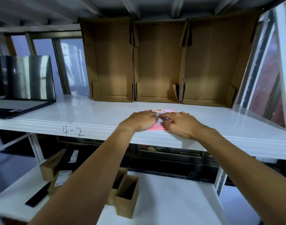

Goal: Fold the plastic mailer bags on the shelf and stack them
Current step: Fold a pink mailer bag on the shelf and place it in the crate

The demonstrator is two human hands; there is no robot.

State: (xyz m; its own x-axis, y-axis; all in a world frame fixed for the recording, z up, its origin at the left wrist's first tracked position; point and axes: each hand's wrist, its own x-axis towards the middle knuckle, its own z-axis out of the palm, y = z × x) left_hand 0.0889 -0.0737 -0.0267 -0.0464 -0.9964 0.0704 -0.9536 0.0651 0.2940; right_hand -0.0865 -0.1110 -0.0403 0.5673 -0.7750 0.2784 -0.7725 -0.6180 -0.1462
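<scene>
Pink mailer bag (156, 128) lay flat on the white shelf (90, 111), centre of frame, close to the front edge, mostly covered by both hands. Only a pink strip below the hands and a pink edge with a white label (160, 113) above them showed.

Left hand (139, 121) sat knuckles-up on the bag's left part, fingers bent down toward the middle. Its fingertips were hidden against the other hand, so pressing or pinching: cannot tell. Right hand (182, 125) lay on the right part, thumb and forefinger drawn together at the label and seemingly pinching a bit of plastic there. The other fingers were loosely bent.

Judgement: both hands met at the centre because a fold was being made or flattened. One hand likely pinned the slippery film while the other worked the crease. The bag sat near the edge probably for easy reach. Fold stage unclear, and no separate stack of folded bags was in view.

Three open cardboard boxes (158, 62) stood side by side at the back of the shelf, upper centre, well behind the bag. An open laptop (24, 88) sat at left. "4-2" (73, 131) was handwritten on the shelf's front lip, left of the arms. Small cartons (126, 194) stood on a lower shelf, bottom centre.
</scene>
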